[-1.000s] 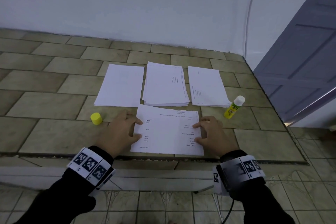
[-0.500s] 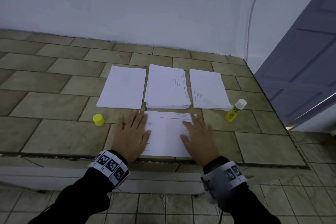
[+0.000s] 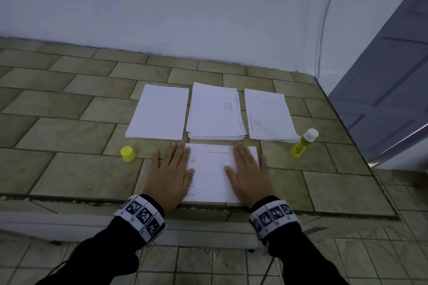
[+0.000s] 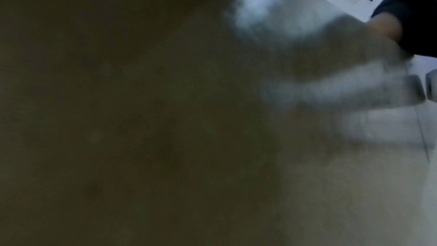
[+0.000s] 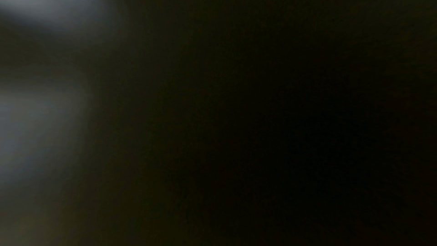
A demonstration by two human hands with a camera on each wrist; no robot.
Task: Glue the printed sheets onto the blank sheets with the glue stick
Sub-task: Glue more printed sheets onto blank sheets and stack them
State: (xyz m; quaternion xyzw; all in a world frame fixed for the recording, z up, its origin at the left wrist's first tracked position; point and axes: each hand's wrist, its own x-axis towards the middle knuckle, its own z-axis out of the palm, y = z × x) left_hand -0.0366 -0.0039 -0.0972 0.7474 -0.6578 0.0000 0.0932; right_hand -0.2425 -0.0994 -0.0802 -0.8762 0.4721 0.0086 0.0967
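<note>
A printed sheet (image 3: 212, 174) lies flat near the front edge of the tiled counter. My left hand (image 3: 172, 169) presses flat on its left side, fingers straight and spread. My right hand (image 3: 249, 169) presses flat on its right side the same way. Behind the sheet lie a blank stack (image 3: 159, 112), a printed stack (image 3: 215, 112) in the middle and another printed stack (image 3: 268, 114) to the right. The uncapped yellow glue stick (image 3: 303, 143) stands at the right, its yellow cap (image 3: 127, 153) at the left. Both wrist views are dark and blurred.
The tiled counter (image 3: 69, 122) ends at a front edge (image 3: 69, 199) just under my wrists. A white wall runs along the back. A grey door (image 3: 393, 76) stands to the right, beyond the counter's right edge.
My hands went from holding the sheet's side edges with curled fingers to lying flat on it. They have since spread outward across the sheet.
</note>
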